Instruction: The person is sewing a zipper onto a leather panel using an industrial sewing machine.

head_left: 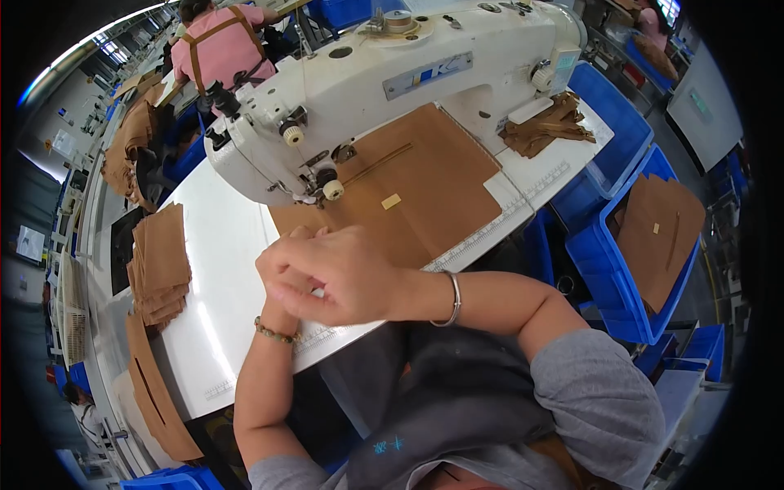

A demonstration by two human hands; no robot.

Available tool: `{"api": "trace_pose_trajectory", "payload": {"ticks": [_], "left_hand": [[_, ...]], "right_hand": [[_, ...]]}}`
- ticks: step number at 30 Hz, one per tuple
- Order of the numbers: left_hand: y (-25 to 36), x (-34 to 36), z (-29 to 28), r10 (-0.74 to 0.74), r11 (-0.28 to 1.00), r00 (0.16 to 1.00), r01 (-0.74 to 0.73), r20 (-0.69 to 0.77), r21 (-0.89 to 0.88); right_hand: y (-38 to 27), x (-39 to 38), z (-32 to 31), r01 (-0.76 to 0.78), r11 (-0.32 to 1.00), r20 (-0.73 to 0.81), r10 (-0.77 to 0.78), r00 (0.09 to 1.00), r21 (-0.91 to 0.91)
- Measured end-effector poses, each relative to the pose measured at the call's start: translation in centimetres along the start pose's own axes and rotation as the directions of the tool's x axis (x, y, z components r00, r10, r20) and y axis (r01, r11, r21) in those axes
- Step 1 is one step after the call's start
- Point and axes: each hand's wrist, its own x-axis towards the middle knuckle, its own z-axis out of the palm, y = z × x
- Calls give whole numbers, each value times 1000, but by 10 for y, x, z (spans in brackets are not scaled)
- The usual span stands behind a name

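In front of the sewing machine's needle area, my right hand [347, 269] crosses over my left hand [278, 309]. The fingers of the right one are curled, and whatever they may grip is hidden. Most of my left hand is covered by the right, so its fingers do not show clearly. Just beyond both hands, a brown fabric panel [457, 175] lies flat on the white table, one edge beneath the machine head [265, 143]. The panel bears a long narrow strip or slit and a small yellow patch [392, 201].
Brown cut pieces [161, 257] are stacked at the left, above a slotted brown strip [155, 392]. Crumpled brown fabric [547, 126] sits by the machine's right end. A blue bin [608, 278] at right holds another brown panel [661, 237]. A person in pink [224, 49] sits beyond.
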Motion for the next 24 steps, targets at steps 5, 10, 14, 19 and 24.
{"api": "trace_pose_trajectory", "payload": {"ticks": [5,10,14,19,24], "left_hand": [[24,-10,-7,222,974,930,-224,-293,26],[33,-18,-7,279,948,914,-311,-294,-67],[39,-20,-3,392,901,884,-425,-256,-90],[37,-25,-1,382,919,918,-390,-108,-57],[55,-73,-9,386,911,922,-386,-32,-143]], "right_hand": [[-6,-38,-37,-30,982,110,52,993,-189],[-7,-133,-123,185,935,640,55,767,-302],[31,-192,-175,189,739,689,459,561,-646],[85,-227,-223,308,338,454,571,684,-889],[106,-301,-272,60,422,404,805,434,-905]]}}
